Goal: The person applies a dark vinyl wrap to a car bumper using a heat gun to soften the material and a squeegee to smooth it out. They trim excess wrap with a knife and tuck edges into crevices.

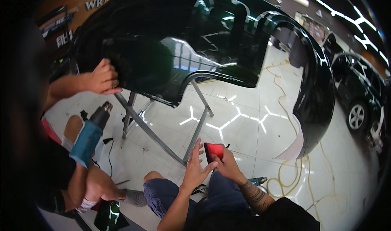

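Observation:
Above my lap, my right hand (229, 166) is closed around a red squeegee (215, 151) with a black edge strip. Beside that black edge, my left hand (196, 172) has its fingers stretched out and its thumb reaching toward the squeegee's lower end; whether the thumb touches it I cannot tell. Beyond both hands, a large glossy dark green car bumper (142, 60) rests on a grey metal stand (152, 135). Neither of my hands touches the bumper.
At the left, a co-worker's closed hand (104, 78) is at the bumper's lower edge, and their other arm is by a teal heat gun (87, 139). Another teal tool (258, 181) lies near a yellow hose (281, 182). A dark car (358, 92) stands far right.

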A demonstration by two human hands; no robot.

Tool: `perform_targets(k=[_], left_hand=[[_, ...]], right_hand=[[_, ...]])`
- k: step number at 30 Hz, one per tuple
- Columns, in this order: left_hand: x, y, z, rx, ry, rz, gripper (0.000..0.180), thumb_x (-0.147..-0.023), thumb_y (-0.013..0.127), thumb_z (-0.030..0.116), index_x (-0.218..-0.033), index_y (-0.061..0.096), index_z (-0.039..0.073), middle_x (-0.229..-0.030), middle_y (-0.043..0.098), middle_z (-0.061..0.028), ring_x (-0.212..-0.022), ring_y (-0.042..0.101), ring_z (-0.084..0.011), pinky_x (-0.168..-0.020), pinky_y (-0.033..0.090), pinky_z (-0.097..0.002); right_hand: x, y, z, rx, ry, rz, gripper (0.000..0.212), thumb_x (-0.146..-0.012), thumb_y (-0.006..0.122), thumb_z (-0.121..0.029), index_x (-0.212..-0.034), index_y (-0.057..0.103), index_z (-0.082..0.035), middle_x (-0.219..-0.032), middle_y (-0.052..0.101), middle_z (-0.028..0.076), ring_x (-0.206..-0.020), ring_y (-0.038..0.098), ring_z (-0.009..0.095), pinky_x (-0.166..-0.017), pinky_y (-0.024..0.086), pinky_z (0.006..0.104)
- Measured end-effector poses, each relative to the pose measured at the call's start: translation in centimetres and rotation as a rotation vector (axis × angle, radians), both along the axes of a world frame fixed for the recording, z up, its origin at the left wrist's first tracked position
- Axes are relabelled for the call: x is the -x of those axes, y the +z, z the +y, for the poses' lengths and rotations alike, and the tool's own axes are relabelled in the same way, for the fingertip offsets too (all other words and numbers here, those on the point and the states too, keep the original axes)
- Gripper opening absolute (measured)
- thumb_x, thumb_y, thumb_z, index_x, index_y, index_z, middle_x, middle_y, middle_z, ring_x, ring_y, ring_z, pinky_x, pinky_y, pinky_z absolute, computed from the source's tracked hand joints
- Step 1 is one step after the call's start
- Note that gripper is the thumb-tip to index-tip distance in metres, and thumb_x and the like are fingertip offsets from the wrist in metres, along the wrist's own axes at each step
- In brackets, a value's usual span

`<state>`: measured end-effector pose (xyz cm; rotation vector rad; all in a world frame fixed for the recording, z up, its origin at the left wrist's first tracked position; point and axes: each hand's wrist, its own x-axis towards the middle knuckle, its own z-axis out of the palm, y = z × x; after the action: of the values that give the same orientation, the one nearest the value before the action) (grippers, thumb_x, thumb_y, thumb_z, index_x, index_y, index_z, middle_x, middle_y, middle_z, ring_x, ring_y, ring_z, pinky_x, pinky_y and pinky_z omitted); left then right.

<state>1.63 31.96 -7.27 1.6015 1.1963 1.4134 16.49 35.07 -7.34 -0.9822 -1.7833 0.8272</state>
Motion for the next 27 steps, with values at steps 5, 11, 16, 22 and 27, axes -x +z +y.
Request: perform_targets(k=[5, 11, 16, 22, 27], left_hand=[[-0.8, 8.0, 0.9, -0.281, -0.05, 0.154, 0.07, -0.087, 0.068, 0.033, -0.145, 0.038, 0.005, -0.145, 0.035, -0.0279, -0.13, 0.043, -0.0411, -0.102, 0.041, -0.0442], [-2.1, 15.6, 0.0, -0.573, -0.159, 0.273, 0.046, -0.087, 0.069, 0.028, -0.126, 0.06, 0.005, -0.141, 0.035, -0.0274, -0.117, 0.049, -0.0431, -0.099, 0.042, -0.046], [0.2, 20.7, 4.2, -0.986, 0.124, 0.692, 0.039, -0.073, 0.078, 0.02, -0.108, 0.068, 0.008, -0.133, 0.048, -0.0173, -0.119, 0.048, -0.0353, -0.097, 0.042, -0.0434], [0.1, 29.9, 9.4, -1.128, -0.076, 1.011, 0.066, -0.053, 0.091, 0.022, -0.109, 0.058, 0.012, -0.143, 0.041, -0.0126, -0.133, 0.035, -0.0327, -0.109, 0.029, -0.0446], [-1.4, 33.7, 9.4, -1.044, -0.211, 1.217, 0.077, -0.062, 0.087, 0.043, -0.127, 0.052, 0.02, -0.143, 0.033, -0.0151, -0.134, 0.029, -0.0351, -0.108, 0.024, -0.0499]], right_hand=[[1.4, 5.7, 0.6, -0.305, 0.11, 0.086, 0.057, -0.082, 0.063, -0.004, -0.134, 0.039, 0.0, -0.118, 0.044, 0.02, -0.106, 0.054, 0.035, -0.089, 0.046, 0.0383], [-1.2, 11.9, -1.5, -0.295, 0.28, 0.316, 0.051, -0.086, 0.063, -0.004, -0.132, 0.041, 0.002, -0.119, 0.052, 0.016, -0.11, 0.054, 0.025, -0.095, 0.043, 0.0353], [-4.2, 10.8, -0.2, -0.21, 0.174, 0.45, 0.035, -0.095, 0.056, -0.012, -0.125, 0.054, 0.005, -0.121, 0.058, 0.014, -0.115, 0.055, 0.019, -0.097, 0.042, 0.0309], [-6.4, 6.4, 2.7, 0.084, 0.224, 0.648, 0.047, -0.096, 0.055, -0.016, -0.137, 0.045, 0.003, -0.125, 0.058, 0.012, -0.109, 0.059, 0.016, -0.094, 0.048, 0.0284], [-5.7, 3.5, 4.0, 0.165, 0.129, 0.547, 0.048, -0.095, 0.055, -0.015, -0.139, 0.044, 0.0, -0.119, 0.059, 0.008, -0.103, 0.058, 0.012, -0.092, 0.048, 0.0276]])
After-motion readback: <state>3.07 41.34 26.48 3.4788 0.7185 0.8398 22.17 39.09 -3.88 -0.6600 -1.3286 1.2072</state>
